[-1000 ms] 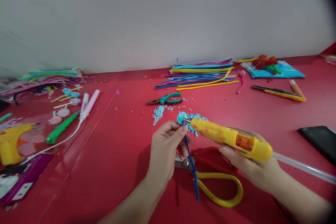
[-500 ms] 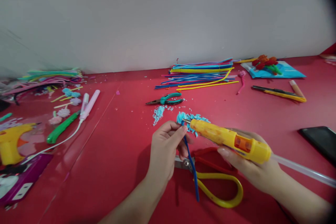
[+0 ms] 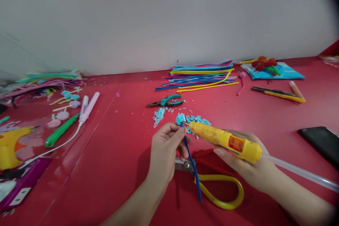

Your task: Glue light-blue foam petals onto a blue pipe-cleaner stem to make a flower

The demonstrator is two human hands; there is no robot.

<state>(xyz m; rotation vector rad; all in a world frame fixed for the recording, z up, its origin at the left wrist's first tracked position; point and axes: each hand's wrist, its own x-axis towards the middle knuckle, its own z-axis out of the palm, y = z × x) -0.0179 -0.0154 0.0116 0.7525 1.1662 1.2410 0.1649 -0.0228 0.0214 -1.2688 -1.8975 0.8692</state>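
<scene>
My left hand [image 3: 168, 144] pinches a blue pipe cleaner [image 3: 194, 167] near its top, where a light-blue tuft [image 3: 180, 118] sits. The stem hangs down over a pair of scissors [image 3: 227, 204] with one yellow and one red handle loop. My right hand [image 3: 246, 155] is wrapped round a yellow glue gun [image 3: 212, 132], with a clear glue stick [image 3: 299, 171] sticking out of its back end. The metal nozzle touches or nearly touches the base of the tuft. Short light-blue pieces [image 3: 200, 120] lie on the table just behind the nozzle.
Green-handled pliers [image 3: 169, 101] and pipe cleaners [image 3: 203, 74] lie on the red table [image 3: 119, 169] ahead. To the right are a phone [image 3: 320, 144], a utility knife [image 3: 280, 94] and a blue packet [image 3: 287, 71]. At left lie another glue gun [image 3: 10, 148], a pink hot tool [image 3: 88, 107] and a green-handled tool [image 3: 60, 130].
The glue gun has shifted slightly left, bringing its nozzle closer to the tuft's base. My left hand keeps its pinch on the stem. The whole view has moved a little.
</scene>
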